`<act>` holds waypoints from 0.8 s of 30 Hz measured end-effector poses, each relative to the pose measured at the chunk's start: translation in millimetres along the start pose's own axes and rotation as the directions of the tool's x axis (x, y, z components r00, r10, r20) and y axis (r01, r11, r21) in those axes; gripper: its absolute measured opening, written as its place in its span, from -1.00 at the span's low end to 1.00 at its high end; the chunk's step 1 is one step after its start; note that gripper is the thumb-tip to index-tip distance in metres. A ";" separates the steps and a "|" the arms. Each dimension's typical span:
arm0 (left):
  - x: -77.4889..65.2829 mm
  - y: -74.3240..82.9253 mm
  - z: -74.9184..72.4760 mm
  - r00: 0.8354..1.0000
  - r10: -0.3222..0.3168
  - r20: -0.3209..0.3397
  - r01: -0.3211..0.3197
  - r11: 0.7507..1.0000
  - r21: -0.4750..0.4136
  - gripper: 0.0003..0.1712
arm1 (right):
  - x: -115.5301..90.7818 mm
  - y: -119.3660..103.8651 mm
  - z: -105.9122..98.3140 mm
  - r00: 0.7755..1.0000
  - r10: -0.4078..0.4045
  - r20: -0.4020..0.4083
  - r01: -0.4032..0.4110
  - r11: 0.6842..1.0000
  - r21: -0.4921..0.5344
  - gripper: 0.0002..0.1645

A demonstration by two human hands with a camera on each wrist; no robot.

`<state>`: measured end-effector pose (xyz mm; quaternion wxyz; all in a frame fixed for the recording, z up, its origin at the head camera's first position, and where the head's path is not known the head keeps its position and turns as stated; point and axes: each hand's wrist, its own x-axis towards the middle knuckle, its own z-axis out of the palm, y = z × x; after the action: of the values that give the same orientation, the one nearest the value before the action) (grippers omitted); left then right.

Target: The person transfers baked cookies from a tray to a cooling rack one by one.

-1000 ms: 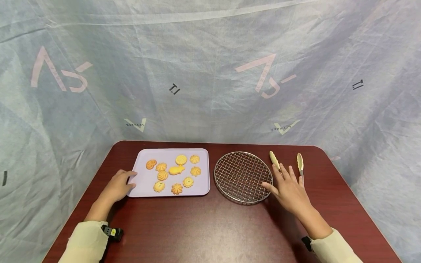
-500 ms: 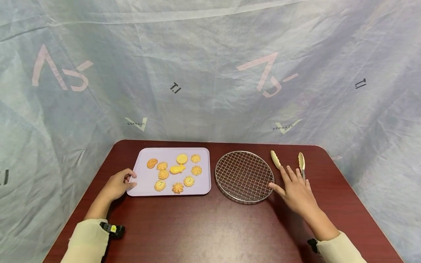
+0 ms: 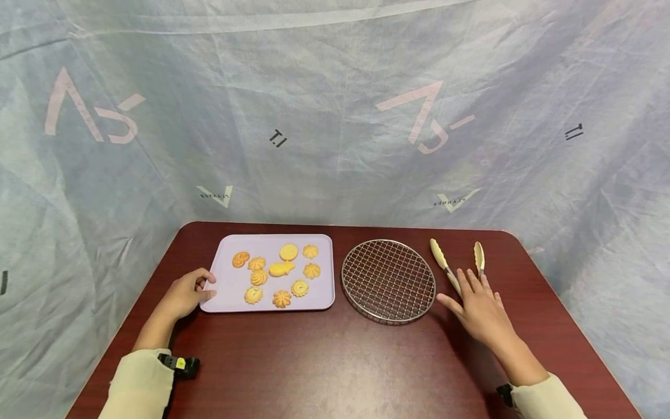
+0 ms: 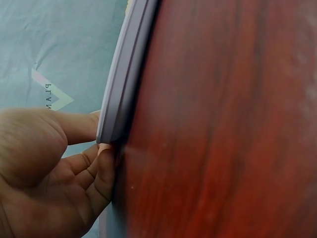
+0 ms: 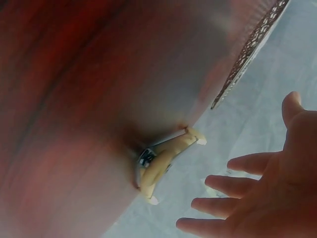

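One of two hands (image 3: 183, 295) grips one tray (image 3: 228, 281) holding ten cookies (image 3: 281, 299)

You have a dark red-brown table (image 3: 335, 372) with visible wood grain, rounded far corners and a bright patch of glare toward its near middle. Behind it and along both sides you have a creased grey-blue sheet (image 3: 324, 70). On the sheet, note two large pink marks, one at left (image 3: 82, 106), one right of centre (image 3: 426, 113); two small black prints, (image 3: 278, 138) and (image 3: 574, 132), both slanted; and, lower down, two pale green V shapes, (image 3: 223, 201) and (image 3: 451, 205), crossed by small mirrored lettering.
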<state>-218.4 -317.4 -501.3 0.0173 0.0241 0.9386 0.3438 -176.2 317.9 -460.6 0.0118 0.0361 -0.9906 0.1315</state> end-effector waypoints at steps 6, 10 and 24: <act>-0.1 0.2 -0.1 1.000 0.005 0.000 -0.005 1.000 0.003 -0.75 | -0.4 6.4 2.9 1.000 0.006 -0.008 -0.006 1.000 -0.002 0.12; -0.9 1.5 -1.1 1.000 0.004 0.002 -0.004 1.000 0.004 -0.75 | -0.3 11.4 4.1 1.000 0.002 -0.028 -0.002 1.000 -0.008 0.13; -0.3 0.6 -1.2 1.000 -0.002 0.008 0.002 1.000 0.002 -0.74 | 2.8 24.3 7.5 0.999 0.013 -0.044 -0.011 0.998 0.060 0.21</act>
<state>-218.1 -317.8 -499.9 0.0213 0.0246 0.9389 0.3426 -180.9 339.2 -474.0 0.0318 0.0276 -0.9859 0.1619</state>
